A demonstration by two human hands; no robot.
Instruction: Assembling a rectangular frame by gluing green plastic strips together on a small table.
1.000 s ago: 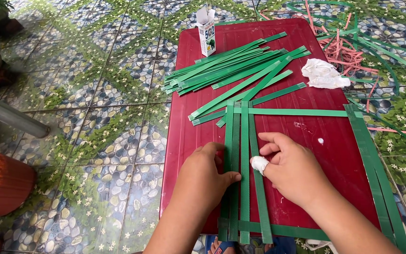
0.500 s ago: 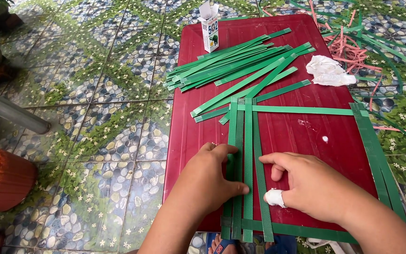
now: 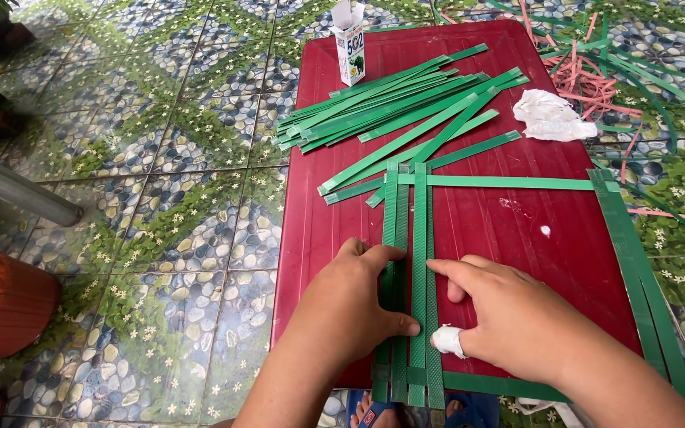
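Three green plastic strips (image 3: 410, 238) lie side by side, running toward me on a dark red board (image 3: 485, 214). My left hand (image 3: 350, 309) presses flat on their left side, thumb and index finger touching the strips. My right hand (image 3: 509, 317) rests on their right side, index finger laid on the strips; its thumb wears a white wrap (image 3: 447, 339). A cross strip (image 3: 509, 182) meets them at the top, and another (image 3: 501, 387) at the bottom. Neither hand grips anything.
A loose pile of green strips (image 3: 390, 99) lies at the board's far end, by a small white carton (image 3: 350, 47) and a crumpled white cloth (image 3: 552, 119). Pink and green strips (image 3: 596, 67) litter the tiled floor. An orange pot (image 3: 1, 309) and a grey pipe (image 3: 17, 190) stand left.
Both hands slid down along the upright strips toward me. The right hand moved from the strips' middle to lower right, and the view has tilted slightly closer.
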